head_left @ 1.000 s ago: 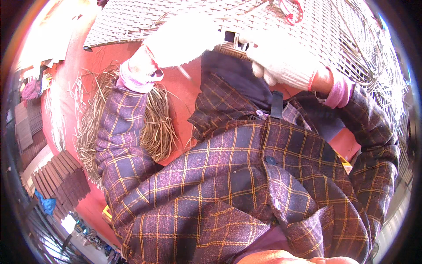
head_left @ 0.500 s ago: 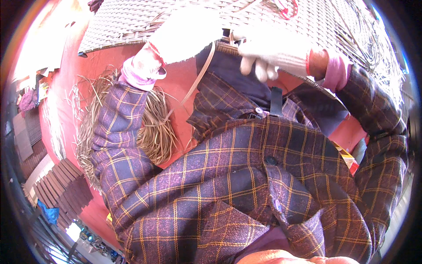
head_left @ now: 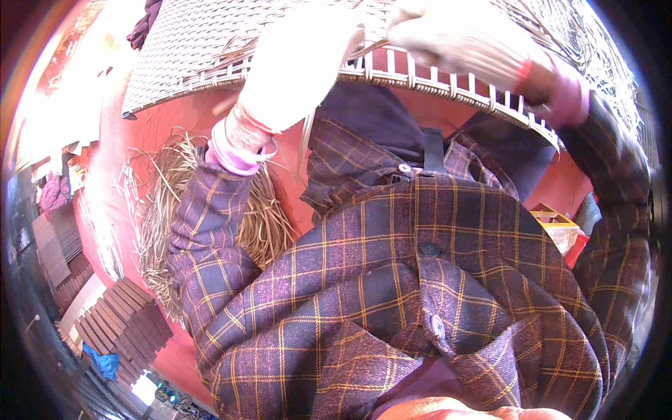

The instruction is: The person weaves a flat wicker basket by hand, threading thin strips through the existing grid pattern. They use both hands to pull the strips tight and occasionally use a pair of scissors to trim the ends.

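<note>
A pale woven wicker panel (head_left: 189,59) lies across the top, its lower edge a bound rim (head_left: 448,91) with short upright stakes. My left hand (head_left: 297,70), in a white glove, rests over that edge; glare washes out its fingers. Close to its right is my right hand (head_left: 469,38), also gloved and blurred, with fingers curled in toward the left. A thin brown weaving strand (head_left: 371,47) runs between the two hands along the stakes and reaches the right fingertips. Below my left wrist hangs a pale strand end (head_left: 306,143).
A big bundle of tan strands (head_left: 262,227) lies on the red ground cloth (head_left: 287,168), beside my left arm. Loose strands (head_left: 595,63) cover the panel's right part. A small yellow-edged box (head_left: 556,220) sits by my right side. Stacked brown slatted pieces (head_left: 119,318) stand at far left.
The panel's stake-lined edge has come into fuller view. My right hand has moved up, its hanging fingers now curled in by the strand. My left hand has shifted slightly down.
</note>
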A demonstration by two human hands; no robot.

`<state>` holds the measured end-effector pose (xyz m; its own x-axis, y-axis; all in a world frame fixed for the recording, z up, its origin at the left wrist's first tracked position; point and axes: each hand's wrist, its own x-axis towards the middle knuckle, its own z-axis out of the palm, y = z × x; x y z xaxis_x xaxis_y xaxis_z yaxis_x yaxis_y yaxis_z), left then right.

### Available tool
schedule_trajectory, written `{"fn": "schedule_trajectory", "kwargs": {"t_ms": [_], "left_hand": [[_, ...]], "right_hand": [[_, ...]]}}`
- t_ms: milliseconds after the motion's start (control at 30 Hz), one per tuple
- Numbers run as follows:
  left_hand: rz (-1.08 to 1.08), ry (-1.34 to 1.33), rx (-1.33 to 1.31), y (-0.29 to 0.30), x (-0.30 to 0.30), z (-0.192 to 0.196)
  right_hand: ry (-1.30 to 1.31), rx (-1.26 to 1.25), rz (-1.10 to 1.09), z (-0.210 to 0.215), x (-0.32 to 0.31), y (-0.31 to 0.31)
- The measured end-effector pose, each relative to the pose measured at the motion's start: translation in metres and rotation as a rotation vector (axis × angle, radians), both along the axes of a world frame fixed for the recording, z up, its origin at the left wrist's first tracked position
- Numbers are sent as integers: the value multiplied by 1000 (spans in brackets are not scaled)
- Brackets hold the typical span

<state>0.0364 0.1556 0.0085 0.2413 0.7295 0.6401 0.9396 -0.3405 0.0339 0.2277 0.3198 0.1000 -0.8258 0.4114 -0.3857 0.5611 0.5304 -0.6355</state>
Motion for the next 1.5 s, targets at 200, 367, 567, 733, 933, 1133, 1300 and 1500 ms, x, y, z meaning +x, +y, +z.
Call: {"fn": "schedule_trajectory", "kwargs": {"t_ms": [200,367,567,733,933,1133,1300,1500], "left_hand": [[-105,314,-200,-5,-33,-1],[-45,374,-324,-17,-34,-13],[-158,289,-92,7,-23,-24],[-148,267,-150,13,-11,-17],[52,383,-471,10,5,-10],[8,255,30,31,23,-16],[-365,-8,-84,62,24,-10],[-207,328,-163,33,-2,-10]], "right_hand": [[152,-221,-119,-24,25,-16],[-12,-1134,-349,-77,16,-9],[-117,-562,-61,-76,7,-5],[-57,-477,-238,-90,-2,0],[72,-520,-303,-110,5,4],[118,-266,-331,-33,40,13],[226,-56,-336,-3,86,0],[88,-314,-272,-50,81,-18]]}}
